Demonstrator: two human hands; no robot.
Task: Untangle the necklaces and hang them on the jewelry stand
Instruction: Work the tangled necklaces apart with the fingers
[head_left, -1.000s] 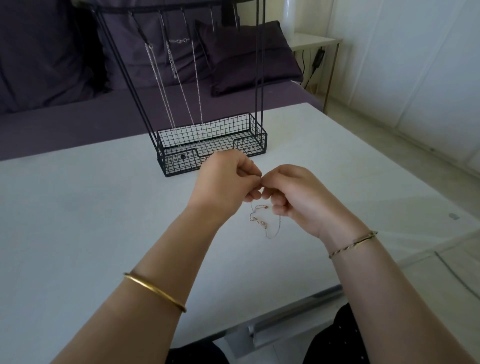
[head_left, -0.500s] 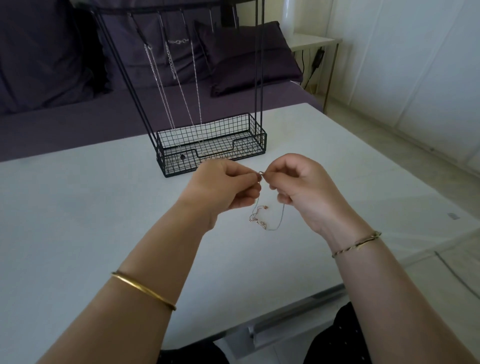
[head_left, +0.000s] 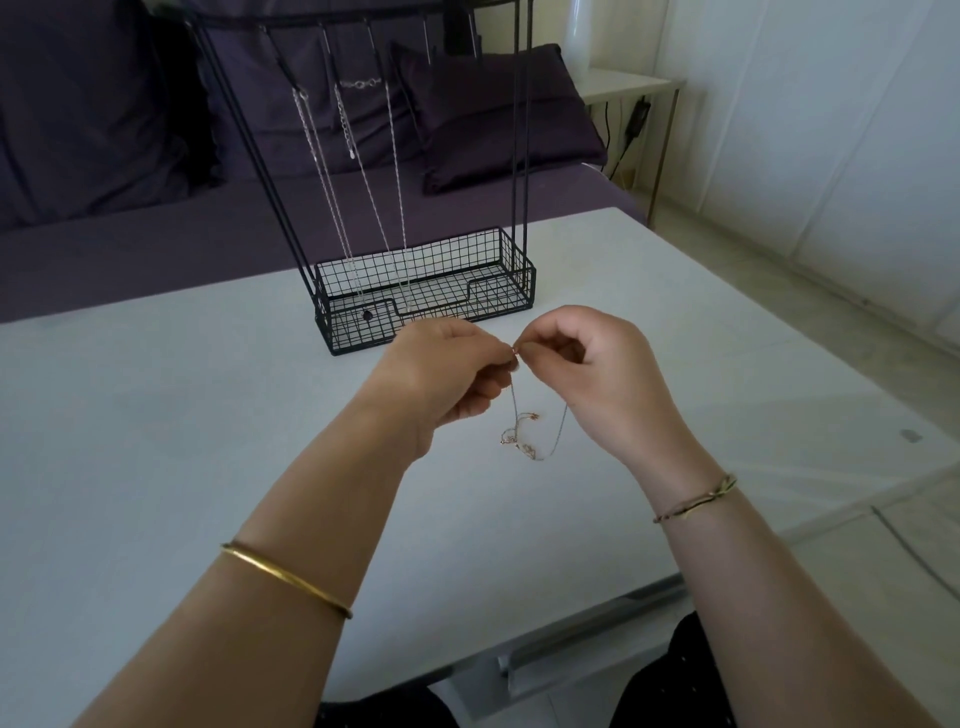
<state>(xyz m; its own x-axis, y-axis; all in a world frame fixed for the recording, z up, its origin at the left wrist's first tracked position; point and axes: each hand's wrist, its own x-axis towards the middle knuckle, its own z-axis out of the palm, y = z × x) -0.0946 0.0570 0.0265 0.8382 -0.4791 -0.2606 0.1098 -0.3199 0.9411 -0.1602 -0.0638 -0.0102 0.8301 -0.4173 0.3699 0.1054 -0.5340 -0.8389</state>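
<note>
Far left at the back is a dark sofa, behind the bench. The jewelry stand is upright on the bench's far side, centre-left. Silver necklaces already hang from its top bar down into the wire basket. The pegs to the right of them look bare, hard to be sure.

The left hand is just in front of the basket, above the bench. Fingers curled, grip closed, thumb and forefinger pinching the top of the gold necklace. Gold bangle on that forearm.

The gold necklace is a fine chain that drops roughly vertical from the shared pinch point between the hands. Its lower loop and a small knotted clump rest on the bench right under them. Looks partly tangled.

The right hand mirrors the left, fingertips meeting the left's. Its grip is also closed, in a pinch on the same top end. That end is likely the clasp, too small to tell. Thin bracelet on that wrist.

Key relation: the stand is straight ahead beyond both hands, with its pegs well above hand level, so the chain has to go forward and up. The left hand is slightly nearer the basket, and the bare-looking pegs are more on the right hand's side. Judged step: untangling, hanging not yet done.
</note>
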